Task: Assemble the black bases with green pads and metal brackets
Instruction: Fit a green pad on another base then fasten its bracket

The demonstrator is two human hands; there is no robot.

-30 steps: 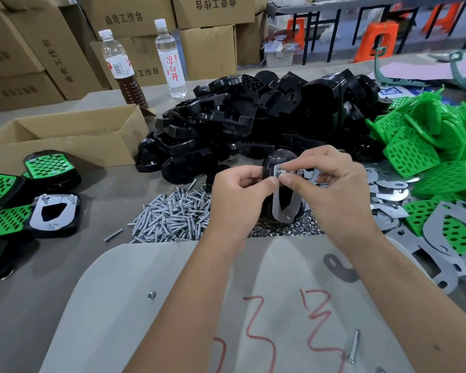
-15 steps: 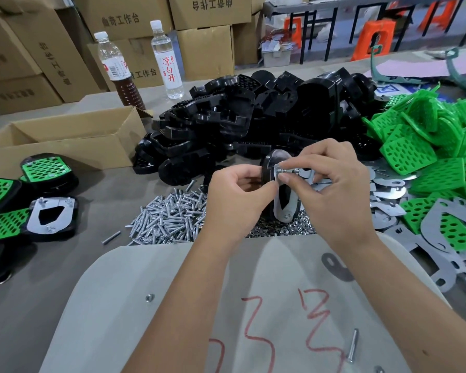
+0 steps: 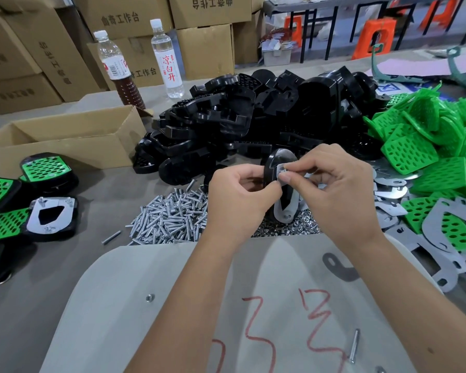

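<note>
Above the tabletop's screw pile [image 3: 170, 219], your left hand [image 3: 240, 200] grips the black base [image 3: 273, 168] upright while your right hand [image 3: 334, 189] pinches a nut at the metal bracket [image 3: 287, 208]'s twelve o'clock corner; thread squarely.

"凉白开" on clear bottle [image 3: 165, 55]

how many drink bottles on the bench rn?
2. The dark-liquid bottle stands behind the open cardboard box. The clear water bottle with red lettering stands just to its right, beside the black bases pile. No others show, though that pile could hide some.
</note>
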